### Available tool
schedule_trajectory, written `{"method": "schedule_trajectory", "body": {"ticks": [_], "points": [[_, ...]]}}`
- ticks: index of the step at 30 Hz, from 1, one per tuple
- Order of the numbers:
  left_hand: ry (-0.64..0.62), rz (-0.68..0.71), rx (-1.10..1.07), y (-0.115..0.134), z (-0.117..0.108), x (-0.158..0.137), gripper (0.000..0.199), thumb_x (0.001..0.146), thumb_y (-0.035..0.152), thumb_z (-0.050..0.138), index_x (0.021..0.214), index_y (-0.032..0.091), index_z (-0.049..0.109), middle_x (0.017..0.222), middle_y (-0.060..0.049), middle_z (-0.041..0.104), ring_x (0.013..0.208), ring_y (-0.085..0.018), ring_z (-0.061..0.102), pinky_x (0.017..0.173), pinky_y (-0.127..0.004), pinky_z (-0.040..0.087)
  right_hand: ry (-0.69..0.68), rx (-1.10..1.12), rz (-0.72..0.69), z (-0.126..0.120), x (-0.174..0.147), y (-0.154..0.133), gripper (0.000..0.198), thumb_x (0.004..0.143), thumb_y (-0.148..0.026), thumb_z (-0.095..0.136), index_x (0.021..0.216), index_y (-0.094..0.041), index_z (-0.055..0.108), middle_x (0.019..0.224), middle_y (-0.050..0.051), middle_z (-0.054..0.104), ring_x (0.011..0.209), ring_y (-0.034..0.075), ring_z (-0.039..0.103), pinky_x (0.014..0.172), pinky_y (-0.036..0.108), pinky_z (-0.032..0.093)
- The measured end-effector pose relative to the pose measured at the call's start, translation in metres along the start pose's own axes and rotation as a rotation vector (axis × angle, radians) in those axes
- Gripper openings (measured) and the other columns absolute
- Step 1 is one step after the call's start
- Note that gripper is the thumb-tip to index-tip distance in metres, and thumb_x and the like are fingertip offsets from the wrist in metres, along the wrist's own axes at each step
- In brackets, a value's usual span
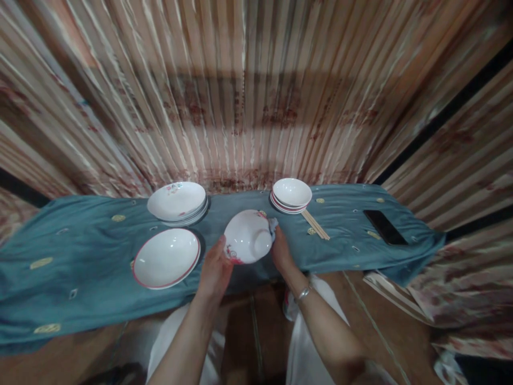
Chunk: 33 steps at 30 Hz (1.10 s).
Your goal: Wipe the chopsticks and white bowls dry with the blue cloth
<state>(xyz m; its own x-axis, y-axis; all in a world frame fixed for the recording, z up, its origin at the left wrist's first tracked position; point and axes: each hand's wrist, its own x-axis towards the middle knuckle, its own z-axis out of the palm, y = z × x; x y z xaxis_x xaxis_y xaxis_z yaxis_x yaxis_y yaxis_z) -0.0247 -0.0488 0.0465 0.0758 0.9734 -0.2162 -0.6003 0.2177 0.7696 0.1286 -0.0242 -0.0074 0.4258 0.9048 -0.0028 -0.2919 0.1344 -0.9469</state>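
A white bowl with red floral decoration is held up over the table's front edge, tipped so that its underside and foot ring face me. My left hand grips its rim on the left side. At the right side of the bowl, my right hand is closed on a bluish cloth pressed against the bowl; most of those fingers are hidden. A shallow dish with a red rim lies to the left of my left hand, seemingly on top of another.
On the teal tablecloth stand a stack of large white plates at back left and a stack of small bowls at back right. Wooden chopsticks lie beside the bowls. A black phone rests farther right. Curtains hang behind.
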Motion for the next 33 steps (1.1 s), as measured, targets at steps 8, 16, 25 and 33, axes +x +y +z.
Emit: {"method": "schedule_trajectory", "body": {"ticks": [8, 16, 25, 33], "points": [[0.109, -0.074, -0.288, 0.006, 0.010, 0.009, 0.036, 0.092, 0.027, 0.048, 0.121, 0.009, 0.059, 0.101, -0.013, 0.074, 0.102, -0.022, 0.066, 0.097, -0.039, 0.048, 0.012, -0.237, -0.133, 0.017, -0.007, 0.023, 0.068, 0.086, -0.064, 0.035, 0.131, -0.015, 0.049, 0.138, 0.014, 0.051, 0.132, 0.020, 0.042, 0.112, 0.038, 0.029], [0.127, -0.105, -0.354, 0.010, 0.017, 0.012, 0.042, 0.097, 0.030, 0.038, 0.131, 0.011, 0.053, 0.112, -0.014, 0.071, 0.111, -0.023, 0.063, 0.100, -0.042, 0.046, -0.034, -0.276, -0.180, 0.026, -0.018, 0.027, 0.065, 0.090, -0.059, 0.031, 0.141, -0.019, 0.038, 0.146, 0.011, 0.043, 0.137, 0.019, 0.036, 0.115, 0.040, 0.025], [0.105, -0.092, -0.363, 0.008, 0.013, 0.019, 0.046, 0.096, 0.033, 0.037, 0.135, 0.011, 0.050, 0.112, -0.015, 0.070, 0.110, -0.025, 0.063, 0.100, -0.044, 0.045, -0.080, -0.329, -0.174, 0.030, -0.026, 0.023, 0.063, 0.092, -0.053, 0.032, 0.145, -0.018, 0.031, 0.149, 0.011, 0.040, 0.138, 0.020, 0.036, 0.115, 0.041, 0.025], [0.118, 0.020, -0.249, 0.005, 0.022, 0.017, 0.041, 0.097, 0.029, 0.034, 0.119, 0.007, 0.060, 0.102, -0.015, 0.073, 0.107, -0.022, 0.065, 0.101, -0.039, 0.044, -0.186, -0.472, -0.348, 0.032, -0.039, 0.014, 0.065, 0.097, -0.045, 0.030, 0.151, -0.013, 0.013, 0.157, 0.013, 0.021, 0.144, 0.018, 0.022, 0.118, 0.041, 0.019]]}}
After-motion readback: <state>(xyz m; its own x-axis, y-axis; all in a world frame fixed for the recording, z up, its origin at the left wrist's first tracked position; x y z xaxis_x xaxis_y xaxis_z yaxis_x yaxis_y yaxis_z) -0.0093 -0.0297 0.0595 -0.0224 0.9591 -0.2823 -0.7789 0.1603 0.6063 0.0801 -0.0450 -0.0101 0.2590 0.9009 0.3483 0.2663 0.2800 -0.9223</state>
